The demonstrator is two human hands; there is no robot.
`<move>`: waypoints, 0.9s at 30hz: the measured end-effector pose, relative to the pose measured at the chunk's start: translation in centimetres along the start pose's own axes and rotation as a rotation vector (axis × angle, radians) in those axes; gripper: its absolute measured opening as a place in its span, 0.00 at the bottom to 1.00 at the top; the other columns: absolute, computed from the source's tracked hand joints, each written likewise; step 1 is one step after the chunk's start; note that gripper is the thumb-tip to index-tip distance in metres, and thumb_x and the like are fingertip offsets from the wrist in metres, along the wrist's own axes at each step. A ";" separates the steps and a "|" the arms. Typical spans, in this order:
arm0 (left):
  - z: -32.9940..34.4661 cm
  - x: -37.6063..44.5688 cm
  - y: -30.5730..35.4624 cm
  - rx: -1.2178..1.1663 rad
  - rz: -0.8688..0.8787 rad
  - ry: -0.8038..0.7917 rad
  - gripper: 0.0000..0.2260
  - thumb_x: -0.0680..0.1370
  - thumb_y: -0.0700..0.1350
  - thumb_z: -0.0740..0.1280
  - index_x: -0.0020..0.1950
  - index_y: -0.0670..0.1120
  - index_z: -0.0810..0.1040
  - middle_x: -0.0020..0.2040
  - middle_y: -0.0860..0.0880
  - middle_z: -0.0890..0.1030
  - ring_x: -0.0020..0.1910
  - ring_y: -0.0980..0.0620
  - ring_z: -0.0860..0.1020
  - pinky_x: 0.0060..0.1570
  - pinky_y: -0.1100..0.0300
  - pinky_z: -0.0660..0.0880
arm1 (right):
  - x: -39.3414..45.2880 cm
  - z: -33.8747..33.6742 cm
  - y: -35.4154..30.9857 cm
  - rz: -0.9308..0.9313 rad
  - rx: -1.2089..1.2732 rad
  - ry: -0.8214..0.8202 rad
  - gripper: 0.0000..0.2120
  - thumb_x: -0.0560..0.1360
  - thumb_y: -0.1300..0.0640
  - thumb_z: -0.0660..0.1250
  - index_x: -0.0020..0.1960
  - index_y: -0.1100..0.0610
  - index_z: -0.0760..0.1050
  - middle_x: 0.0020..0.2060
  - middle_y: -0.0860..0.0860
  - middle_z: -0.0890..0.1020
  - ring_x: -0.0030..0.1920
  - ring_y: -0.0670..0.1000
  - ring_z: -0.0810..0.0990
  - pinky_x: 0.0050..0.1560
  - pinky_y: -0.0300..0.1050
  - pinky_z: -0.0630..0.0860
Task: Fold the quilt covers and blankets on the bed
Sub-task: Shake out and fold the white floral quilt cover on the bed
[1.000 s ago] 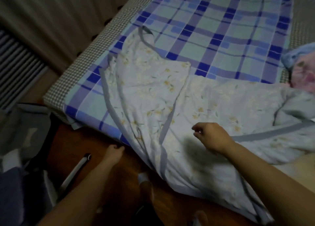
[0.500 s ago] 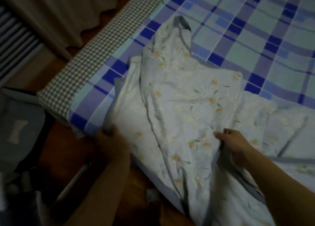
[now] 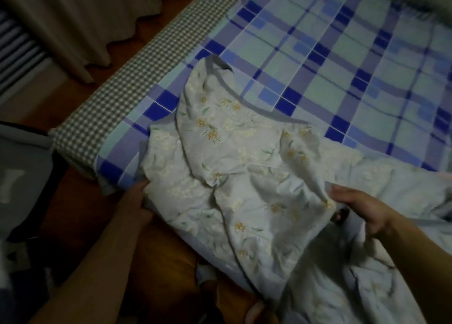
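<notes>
A pale blue quilt cover [image 3: 234,167] printed with small yellow flowers lies crumpled across the near corner of the bed and hangs over its edge. My left hand [image 3: 135,201] grips the cover's left edge at the bed's rim, fingers tucked under the cloth. My right hand [image 3: 359,206] holds a raised fold of the cover on the right, thumb and fingers pinching the fabric. A grey trim band [image 3: 256,103] runs along the cover's far edge.
The bed carries a blue and green plaid sheet [image 3: 342,62] over a checked mattress side [image 3: 137,74]. A curtain [image 3: 80,18] hangs at the upper left above a wooden floor [image 3: 80,201]. A dark chair or bag [image 3: 22,177] stands at the left.
My left hand rose from beside the bed and took the cover's left edge. My right hand closed on a fold and lifted it. The view moved closer to the bed corner.
</notes>
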State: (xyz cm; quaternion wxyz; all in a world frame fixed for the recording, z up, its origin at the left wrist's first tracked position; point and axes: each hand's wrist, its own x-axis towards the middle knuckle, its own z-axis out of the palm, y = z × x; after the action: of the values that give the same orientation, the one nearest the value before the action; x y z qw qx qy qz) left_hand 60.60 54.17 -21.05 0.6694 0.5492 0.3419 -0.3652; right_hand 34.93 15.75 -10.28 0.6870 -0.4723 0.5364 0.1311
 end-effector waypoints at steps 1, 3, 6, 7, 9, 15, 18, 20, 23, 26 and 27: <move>1.2 -2.1 0.5 -0.031 0.101 0.074 0.15 0.82 0.49 0.62 0.69 0.53 0.75 0.66 0.45 0.78 0.65 0.43 0.75 0.67 0.42 0.71 | -0.4 0.2 -0.4 -0.049 -0.057 0.095 0.14 0.74 0.54 0.70 0.57 0.60 0.79 0.42 0.58 0.80 0.38 0.54 0.76 0.41 0.49 0.73; 3.8 -7.4 1.0 0.009 0.357 0.240 0.19 0.85 0.47 0.54 0.76 0.45 0.65 0.75 0.40 0.68 0.72 0.40 0.68 0.72 0.41 0.64 | -1.9 -1.4 -0.6 -0.152 -0.081 0.440 0.13 0.77 0.56 0.66 0.59 0.60 0.79 0.47 0.59 0.81 0.43 0.55 0.77 0.44 0.50 0.74; 6.2 -15.0 -0.7 0.185 0.595 0.332 0.18 0.86 0.46 0.53 0.72 0.38 0.68 0.69 0.33 0.71 0.65 0.39 0.73 0.67 0.41 0.68 | -5.7 -5.6 0.4 -0.275 -0.132 1.041 0.15 0.78 0.59 0.62 0.61 0.62 0.79 0.54 0.62 0.81 0.53 0.61 0.79 0.53 0.52 0.74; 6.7 -16.9 -1.5 0.245 0.671 0.365 0.14 0.85 0.46 0.56 0.66 0.42 0.73 0.62 0.36 0.77 0.56 0.47 0.78 0.61 0.45 0.73 | -7.1 -6.4 1.2 -0.332 -0.221 1.084 0.13 0.78 0.60 0.61 0.58 0.62 0.79 0.53 0.63 0.81 0.54 0.63 0.79 0.55 0.53 0.74; 7.5 -19.5 -3.8 0.389 0.832 0.297 0.04 0.83 0.45 0.61 0.53 0.51 0.76 0.46 0.49 0.79 0.40 0.67 0.76 0.49 0.60 0.76 | -8.6 -6.2 4.2 -0.448 -0.570 0.867 0.10 0.77 0.64 0.61 0.49 0.58 0.81 0.43 0.60 0.83 0.47 0.61 0.80 0.47 0.48 0.74; 9.1 -17.2 -19.3 1.475 0.399 -0.410 0.29 0.79 0.42 0.63 0.79 0.54 0.59 0.68 0.46 0.74 0.62 0.49 0.75 0.57 0.62 0.70 | -7.7 -6.4 15.1 0.029 -1.658 -0.322 0.06 0.72 0.60 0.68 0.48 0.52 0.79 0.48 0.55 0.80 0.52 0.56 0.80 0.47 0.45 0.73; 7.7 -15.1 -22.9 1.503 0.314 -0.239 0.22 0.82 0.43 0.62 0.76 0.46 0.66 0.70 0.43 0.75 0.66 0.43 0.74 0.64 0.57 0.70 | -5.7 -7.3 16.5 -0.022 -1.531 -0.354 0.12 0.81 0.55 0.64 0.56 0.61 0.80 0.57 0.58 0.81 0.58 0.58 0.78 0.56 0.47 0.72; 7.2 -15.1 -23.6 1.469 0.386 -0.121 0.15 0.82 0.41 0.62 0.68 0.42 0.75 0.65 0.41 0.78 0.62 0.41 0.76 0.61 0.57 0.70 | -3.8 -8.5 15.6 -0.164 -1.053 0.165 0.17 0.82 0.50 0.60 0.51 0.61 0.82 0.48 0.58 0.84 0.52 0.59 0.81 0.53 0.48 0.75; 6.6 -16.0 -23.4 1.486 0.555 0.035 0.08 0.80 0.40 0.66 0.56 0.40 0.82 0.55 0.39 0.82 0.56 0.37 0.78 0.54 0.50 0.72 | 1.2 -11.2 12.9 -0.220 -0.687 0.630 0.15 0.80 0.49 0.62 0.61 0.56 0.78 0.53 0.59 0.83 0.55 0.61 0.81 0.58 0.49 0.75; 5.9 -16.4 -23.3 1.400 0.696 0.096 0.03 0.72 0.45 0.65 0.38 0.51 0.77 0.39 0.50 0.77 0.42 0.39 0.78 0.38 0.55 0.71 | 6.5 -12.8 10.7 0.038 -0.507 0.431 0.25 0.79 0.48 0.62 0.71 0.61 0.69 0.64 0.62 0.77 0.61 0.63 0.77 0.65 0.55 0.73; 6.2 -16.8 -23.4 1.260 0.692 0.078 0.03 0.71 0.44 0.64 0.38 0.52 0.75 0.37 0.52 0.75 0.38 0.42 0.77 0.35 0.61 0.69 | 7.6 -12.6 10.6 0.115 -0.463 0.358 0.26 0.80 0.50 0.62 0.72 0.65 0.67 0.65 0.63 0.76 0.62 0.63 0.75 0.65 0.54 0.72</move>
State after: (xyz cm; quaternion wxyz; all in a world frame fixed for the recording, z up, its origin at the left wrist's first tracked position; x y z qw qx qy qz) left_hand 32.32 46.91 -16.95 0.2902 0.9205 -0.1038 -0.2402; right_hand 22.88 8.82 -21.91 0.4469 -0.6009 0.6307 0.2036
